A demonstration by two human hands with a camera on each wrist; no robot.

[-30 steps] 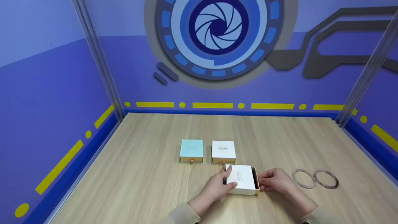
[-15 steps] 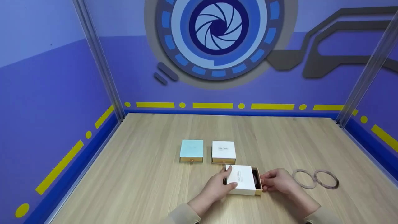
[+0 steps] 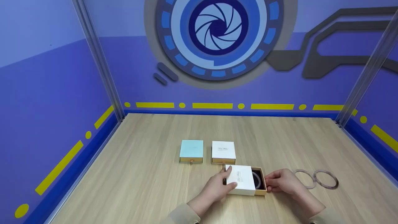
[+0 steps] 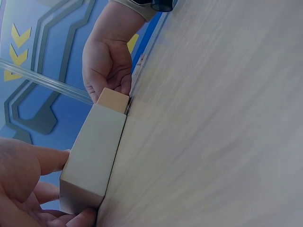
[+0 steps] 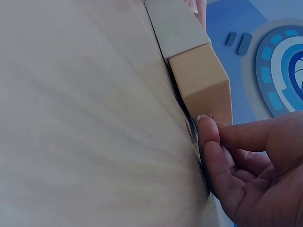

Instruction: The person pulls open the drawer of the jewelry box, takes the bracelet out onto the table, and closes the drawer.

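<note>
My left hand [image 3: 216, 186] grips the white sleeve of a drawer-style gift box [image 3: 240, 180], thumb on top. The left wrist view shows its fingers around the closed end of the sleeve [image 4: 94, 151]. The tan drawer [image 3: 260, 192] sticks partway out to the right. Part of a pale bangle [image 3: 257, 179] shows on the drawer's dark lining. At the drawer's end, my right hand [image 3: 284, 182] pinches a small pull tab between thumb and finger; the fingertips [image 5: 208, 127] mostly hide the tab. Two more bangles, one pale [image 3: 307, 186] and one purplish-grey [image 3: 326, 179], lie just beyond the right hand.
Behind the held box stand a light-blue drawer box [image 3: 191, 148] and another white one [image 3: 223, 150], both closed. The wooden table [image 3: 149, 174] is bounded by blue-purple panels [image 3: 130, 68] at the back and sides.
My right hand has moved to the right, drawing the drawer further out of its sleeve. The bangle inside has come into sight. My left hand and the sleeve have stayed in place.
</note>
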